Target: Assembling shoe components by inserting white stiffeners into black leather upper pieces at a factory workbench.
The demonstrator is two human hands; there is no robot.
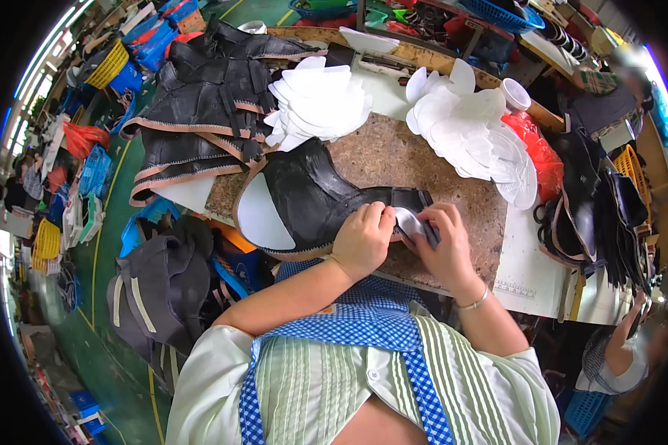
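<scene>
A black leather shoe upper (pixel 297 185) with a white curved piece (pixel 266 211) at its left end lies on a speckled brown board (pixel 378 152). My left hand (pixel 364 239) is closed on the near edge of the upper, fingertips pinched together. Just right of it, my right hand (pixel 444 248) pinches a folded, pale grey-white part (pixel 408 222) at the upper's right end. The two hands work close together. What lies beneath the fingers is hidden.
Several black uppers (pixel 193 111) are heaped at the far left. White curved pieces lie in a left pile (pixel 315 100) and a right pile (pixel 471 130), near a red plastic bag (pixel 538 152). More black uppers (pixel 579 200) hang at right. Co-workers (pixel 608 348) are at the right.
</scene>
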